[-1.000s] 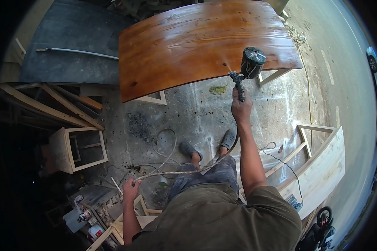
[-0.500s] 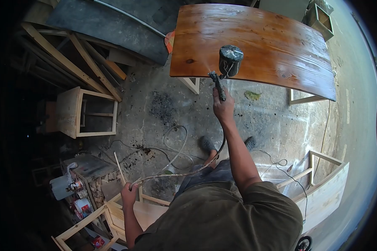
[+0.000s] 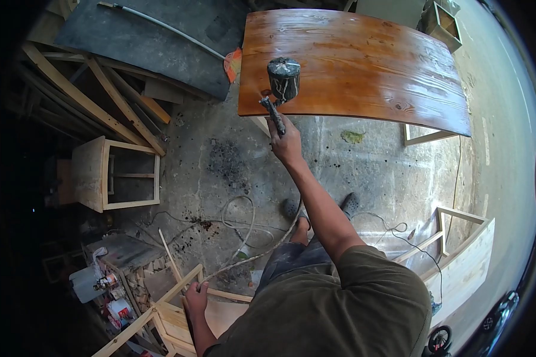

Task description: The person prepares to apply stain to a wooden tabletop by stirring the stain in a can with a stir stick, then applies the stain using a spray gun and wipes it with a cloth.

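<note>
My right hand is wrapped around the handle of a spray gun with a dark, paint-streaked cup on top. The gun is over the near left part of a glossy reddish-brown wooden tabletop, its nozzle facing the board. From the gun a hose runs down past my legs to my left hand. The fingers of that hand are closed around the hose, low on the left beside pale wooden frames.
A dark panel with a pole on it lies at upper left, above leaning timbers. Left stands a small wooden cabinet frame. Loops of hose and cable cross the concrete floor. An unpainted panel stands lower right.
My right hand has moved the spray gun left along the tabletop's near side. My left hand has come lower and nearer my body with the hose. The view has shifted slightly.
</note>
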